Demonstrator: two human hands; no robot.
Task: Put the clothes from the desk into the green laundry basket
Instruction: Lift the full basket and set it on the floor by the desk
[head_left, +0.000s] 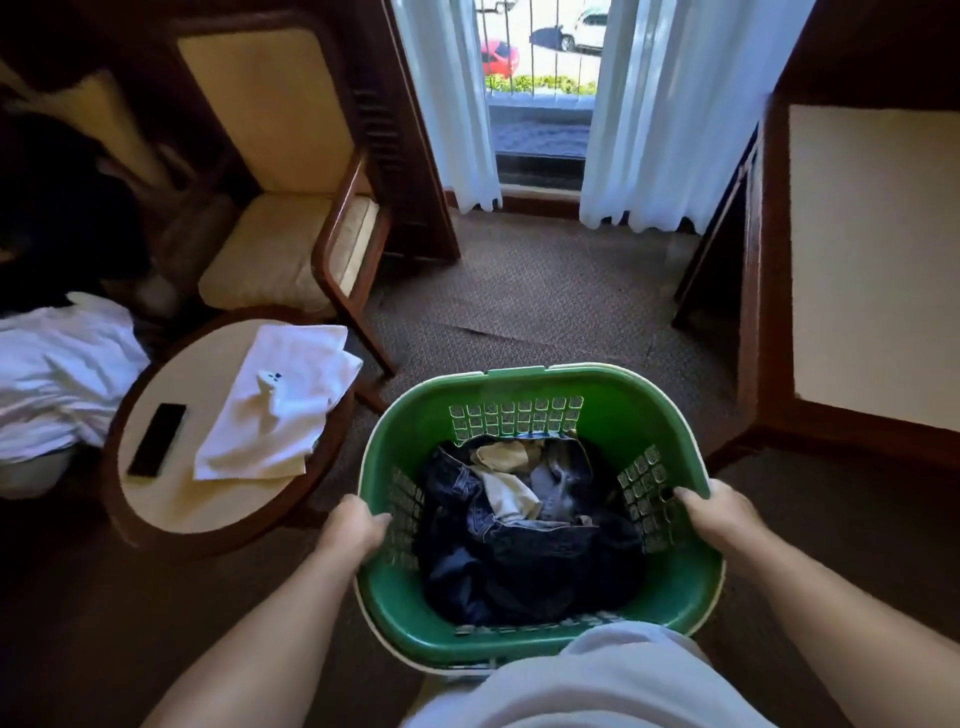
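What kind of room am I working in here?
Probably a hotel room or bedroom: a cushioned wooden armchair, a small round table with a folded white towel, and sheer curtains at a tall window.

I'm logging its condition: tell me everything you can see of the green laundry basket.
The green plastic laundry basket is oval and upright, with lattice-vented walls, a pale outer rim and a handle tab on its far edge. The left hand and right hand grip opposite sides of its rim. Dark denim and pale clothes lie in its bottom.
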